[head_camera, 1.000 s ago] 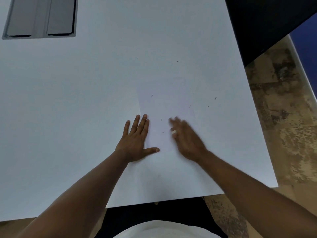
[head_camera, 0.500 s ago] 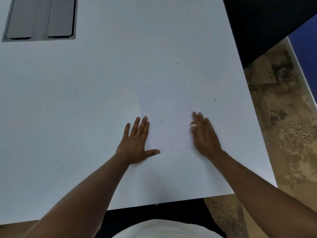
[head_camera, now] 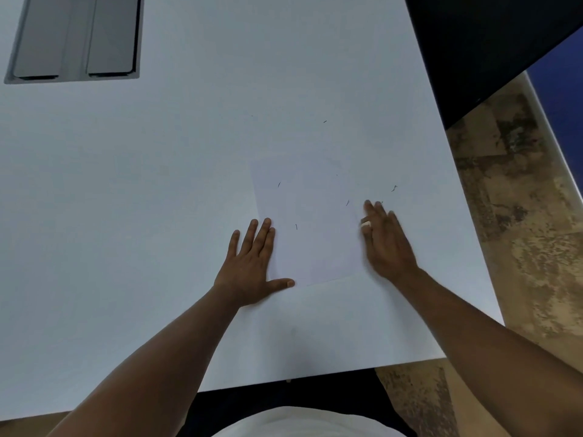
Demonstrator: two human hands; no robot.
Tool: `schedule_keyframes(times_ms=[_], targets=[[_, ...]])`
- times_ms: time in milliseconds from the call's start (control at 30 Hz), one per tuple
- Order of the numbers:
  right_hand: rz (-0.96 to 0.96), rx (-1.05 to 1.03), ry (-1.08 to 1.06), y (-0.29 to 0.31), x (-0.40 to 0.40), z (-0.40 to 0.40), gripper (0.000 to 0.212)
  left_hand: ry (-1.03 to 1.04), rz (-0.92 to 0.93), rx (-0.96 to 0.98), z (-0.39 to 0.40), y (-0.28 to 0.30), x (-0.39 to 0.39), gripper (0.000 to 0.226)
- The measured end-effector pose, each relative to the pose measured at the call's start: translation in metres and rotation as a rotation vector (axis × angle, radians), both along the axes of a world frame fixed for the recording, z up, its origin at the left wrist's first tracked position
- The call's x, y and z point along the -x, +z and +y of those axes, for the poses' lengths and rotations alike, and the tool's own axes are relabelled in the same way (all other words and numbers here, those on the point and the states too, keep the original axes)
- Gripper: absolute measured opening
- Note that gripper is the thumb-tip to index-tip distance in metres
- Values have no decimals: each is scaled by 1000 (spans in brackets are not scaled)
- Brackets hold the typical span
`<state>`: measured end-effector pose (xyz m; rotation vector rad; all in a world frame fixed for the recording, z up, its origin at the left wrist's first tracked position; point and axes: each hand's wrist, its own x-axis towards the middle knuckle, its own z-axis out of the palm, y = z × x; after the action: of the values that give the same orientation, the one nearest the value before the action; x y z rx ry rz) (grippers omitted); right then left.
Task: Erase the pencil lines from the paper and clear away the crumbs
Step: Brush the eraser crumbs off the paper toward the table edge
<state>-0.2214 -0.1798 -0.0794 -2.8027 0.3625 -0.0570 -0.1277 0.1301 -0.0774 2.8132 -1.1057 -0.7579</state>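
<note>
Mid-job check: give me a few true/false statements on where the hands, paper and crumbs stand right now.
1. The left hand lies flat on the paper's left edge. True.
2. The right hand grips a pencil. False: fingers are straight; a small white piece shows at them.
3. All crumbs are gone. False: crumbs remain on the paper and table.
4. The paper is crumpled into a ball. False: it lies flat.
5. A grey panel sits in the table's far left. True.

Soft, even daylight on the white table (head_camera: 157, 184); no glare, only faint shadows under the forearms. The right hand (head_camera: 386, 244) is motion-blurred, the left hand (head_camera: 249, 266) sharp. Wide-angle distortion bends table edges beyond both hands.
</note>
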Motion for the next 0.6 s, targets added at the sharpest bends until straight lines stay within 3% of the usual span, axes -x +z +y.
schedule_keyframes(times_ms=[133, 233, 333, 400, 600], targets=[[-19, -61, 148, 18, -11, 58, 58, 0, 12, -3, -1, -1, 0, 120], [-32, -96, 469, 11, -13, 109, 46, -7, -1, 18, 0, -1, 1, 119], [-5, -65, 593, 2, -26, 121, 43, -11, 1, 7, -1, 0, 1, 117], [29, -31, 484, -5, -36, 106, 44, 5, 1, 4, -1, 1, 0, 119], [14, 65, -200, 10, -40, 20, 48, 12, 5, -5, 0, 0, 0, 124]])
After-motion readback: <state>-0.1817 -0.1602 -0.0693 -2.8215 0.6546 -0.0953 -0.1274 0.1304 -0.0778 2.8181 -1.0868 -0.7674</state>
